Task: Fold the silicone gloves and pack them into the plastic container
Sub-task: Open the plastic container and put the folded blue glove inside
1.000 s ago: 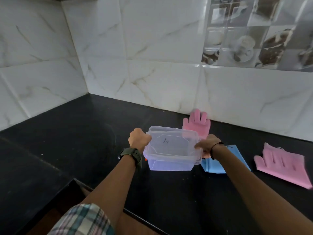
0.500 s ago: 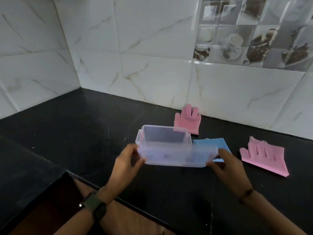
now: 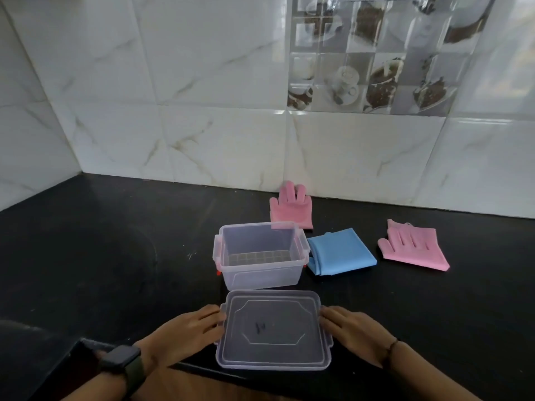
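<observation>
A clear plastic container stands open and empty on the black counter. Its clear lid lies flat in front of it, partly over the counter's front edge. My left hand holds the lid's left side and my right hand holds its right side. One pink silicone glove lies flat behind the container by the wall. A folded blue glove rests just right of the container. Another pink glove lies flat further right.
The black counter runs left into a corner of white marble-look wall tiles. Its front edge drops off just below my hands, with brown wood beneath. I wear a dark watch on the left wrist.
The lid has come off the container and moved toward me, down onto the counter's front edge. Both hands came back with it. The container stays put, now open.
</observation>
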{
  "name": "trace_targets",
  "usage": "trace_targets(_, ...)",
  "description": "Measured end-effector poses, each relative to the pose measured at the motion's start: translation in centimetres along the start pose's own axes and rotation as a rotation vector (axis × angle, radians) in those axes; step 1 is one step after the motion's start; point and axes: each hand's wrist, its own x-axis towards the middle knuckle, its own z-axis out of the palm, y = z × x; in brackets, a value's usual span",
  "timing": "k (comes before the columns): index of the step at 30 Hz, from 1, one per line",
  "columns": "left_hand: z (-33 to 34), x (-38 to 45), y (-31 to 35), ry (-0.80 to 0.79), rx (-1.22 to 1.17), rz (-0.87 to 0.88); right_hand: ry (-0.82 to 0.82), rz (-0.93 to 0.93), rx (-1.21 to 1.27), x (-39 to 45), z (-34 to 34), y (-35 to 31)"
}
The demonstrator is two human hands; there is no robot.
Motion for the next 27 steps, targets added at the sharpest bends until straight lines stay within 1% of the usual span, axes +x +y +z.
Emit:
trace_targets(3,-0.2,-0.5,-0.4,-0.005,0.023,-0.008,-0.017,-0.025,-0.04,1.3,-0.1,-0.1)
trace_targets(6,0.0,-1.1,-1.0,-0.001,-0.008,-0.012,-0.013,-0.058,-0.053,2.7,-0.3,0.0)
trace_targets(8,0.0,-1.3,-1.2,-0.009,-0.041,-0.066,-0.001,-0.077,-0.046,3.5,-0.6,0.1)
trace_targets(10,-0.1,-1.5,-1.3,-0.028,-0.026,-0.134,-0.027,-0.093,-0.039,4.0,-0.8,0.4)
trace_targets(12,-0.4,-1.5,-0.9,0.038,0.018,-0.196,-0.006,-0.118,0.0,4.0,-1.3,1.0)
trace_targets(13,-1.0,-1.0,-0.4,0.098,0.008,-0.238,0.083,-0.11,0.031,3.8,-1.7,1.4)
trace_targets(14,-1.5,0.0,0.2,0.184,-0.022,-0.264,0.246,-0.063,0.067,3.6,-2.2,2.1)
trace_targets(15,-2.3,1.5,1.2,0.287,-0.066,-0.296,0.439,0.03,0.106,3.6,-2.6,3.3)
trace_targets(16,-3.4,3.5,2.5,0.394,-0.133,-0.322,0.598,0.171,0.154,3.8,-3.2,4.7)
trace_targets(17,-4.6,6.0,4.0,0.497,-0.232,-0.342,0.691,0.328,0.214,4.0,-3.9,6.2)
trace_targets(18,-5.4,9.0,5.6,0.562,-0.365,-0.365,0.726,0.495,0.277,4.2,-4.9,7.9)
trace_targets(19,-6.0,12.1,7.3,0.57,-0.506,-0.409,0.694,0.656,0.351,4.5,-5.8,9.7)
trace_targets(20,-6.7,15.4,8.8,0.516,-0.634,-0.471,0.609,0.802,0.43,4.8,-6.6,11.2)
trace_targets(22,-7.3,21.6,10.9,0.263,-0.878,-0.667,0.399,0.982,0.541,5.3,-7.3,13.6)
trace_targets(23,-7.1,24.4,11.3,0.187,-0.936,-0.775,0.301,1.019,0.604,5.5,-7.2,14.5)
trace_targets(24,-6.8,26.8,11.2,0.152,-0.962,-0.884,0.229,1.037,0.736,5.7,-7.2,15.2)
trace_targets(26,-6.2,30.2,9.7,0.107,-1.061,-1.143,0.162,1.054,1.113,6.2,-6.9,16.0)
trace_targets(27,-6.0,31.4,8.8,0.089,-1.174,-1.278,0.147,1.06,1.215,6.4,-6.9,16.3)
